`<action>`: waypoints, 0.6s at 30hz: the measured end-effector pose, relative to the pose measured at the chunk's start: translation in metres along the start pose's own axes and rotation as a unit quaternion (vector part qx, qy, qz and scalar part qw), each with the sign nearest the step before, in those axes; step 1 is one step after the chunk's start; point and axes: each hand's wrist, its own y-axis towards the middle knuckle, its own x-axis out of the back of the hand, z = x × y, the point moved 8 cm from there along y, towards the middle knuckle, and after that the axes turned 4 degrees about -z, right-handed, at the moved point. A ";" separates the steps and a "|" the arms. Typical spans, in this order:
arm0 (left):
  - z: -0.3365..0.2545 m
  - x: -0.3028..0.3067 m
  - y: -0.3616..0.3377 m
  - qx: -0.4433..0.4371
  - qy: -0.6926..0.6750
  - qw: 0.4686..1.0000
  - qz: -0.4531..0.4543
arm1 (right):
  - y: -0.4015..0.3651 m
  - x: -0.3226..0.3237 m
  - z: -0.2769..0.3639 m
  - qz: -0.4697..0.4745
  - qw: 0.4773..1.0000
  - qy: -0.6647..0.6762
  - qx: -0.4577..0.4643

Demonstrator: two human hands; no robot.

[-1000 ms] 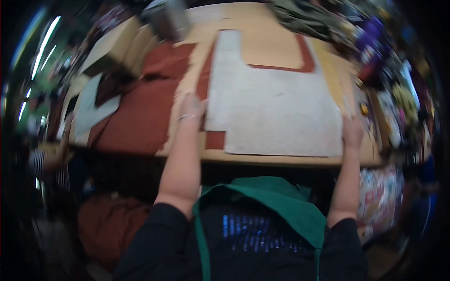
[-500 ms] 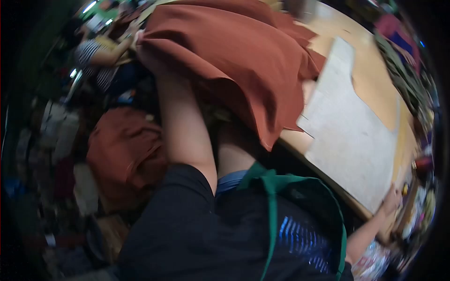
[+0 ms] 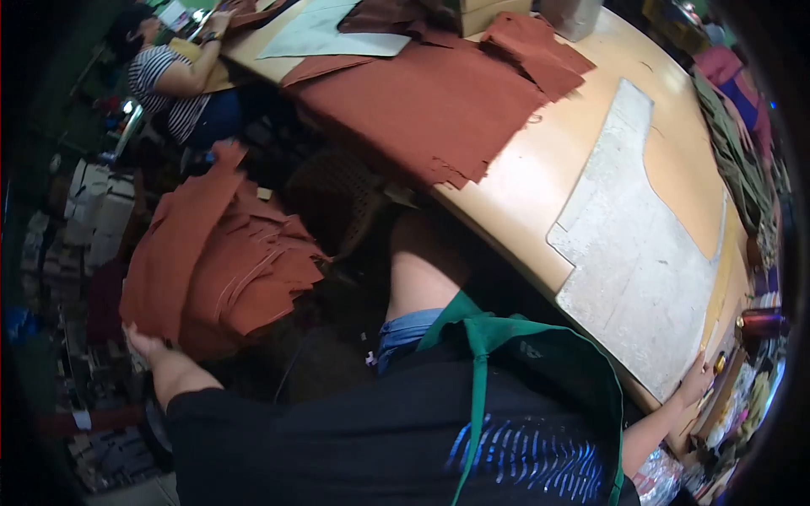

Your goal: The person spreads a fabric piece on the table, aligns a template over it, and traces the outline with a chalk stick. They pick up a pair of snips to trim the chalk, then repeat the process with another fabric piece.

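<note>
My left hand is at the near lower edge of a reddish-brown fabric piece, its fingers closed on that edge and partly hidden. This piece drapes over a layered pile of similar cut pieces beside the table. My right hand rests at the table's right edge, fingers curled, beside the lower corner of a grey-white pattern board. Whatever those fingers grip is too small to make out. Across the table lies a flat stack of reddish-brown fabric with jagged edges.
The wooden table curves along my right side. Another person in a striped shirt works at its far left. Another pale pattern board and a box are at the back. Green cloth hangs along the right edge.
My left hand has swung from above the table down to the pile on the left, carrying the fabric piece with it. The table stack is uncovered; my right hand has stayed near the board's corner.
</note>
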 end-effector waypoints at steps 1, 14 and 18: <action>0.014 0.027 -0.003 0.025 0.036 0.999 -0.027 | 0.000 -0.002 -0.002 -0.004 1.000 -0.002 0.002; 0.081 -0.419 -0.345 -0.658 0.289 0.611 0.331 | -0.014 0.029 0.032 -0.046 0.999 0.025 0.012; 0.231 -0.510 -0.482 -0.557 0.322 0.547 0.535 | -0.019 0.033 0.032 -0.027 0.998 0.049 -0.034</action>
